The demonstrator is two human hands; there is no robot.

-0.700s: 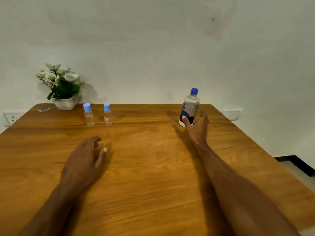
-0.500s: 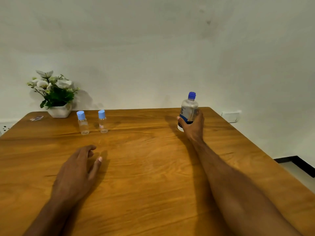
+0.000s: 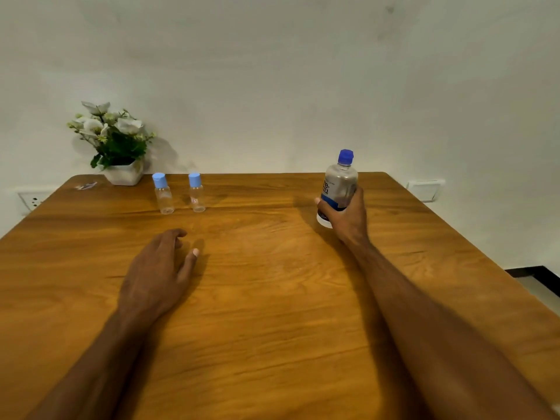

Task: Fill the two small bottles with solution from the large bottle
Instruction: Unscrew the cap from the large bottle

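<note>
**Large bottle gripped at the far right of the table**

The large clear plastic bottle with a dark blue ribbed screw cap (image 3: 338, 184) stands near the table's far right corner, leaning slightly, cap on. Its white-and-blue label carries dark lettering, of which only fragments like "re" and "nu" show — the rest is hidden. The right hand (image 3: 348, 218) is wrapped around its lower half, thumb across the label, fingers closed on the far side.

The left hand (image 3: 156, 269) rests palm down on the wood, fingers loosely spread, holding nothing.

Two small clear cylindrical bottles with light blue flip caps — one on the left (image 3: 163, 194), one on the right (image 3: 196, 192) — stand upright side by side near the far edge, well apart from the large bottle.

The table (image 3: 272, 298) is glossy wood with streaky orange-brown grain and rounded corners. A white faceted pot of white flowers and green leaves (image 3: 116, 140) sits at the far left corner.
</note>
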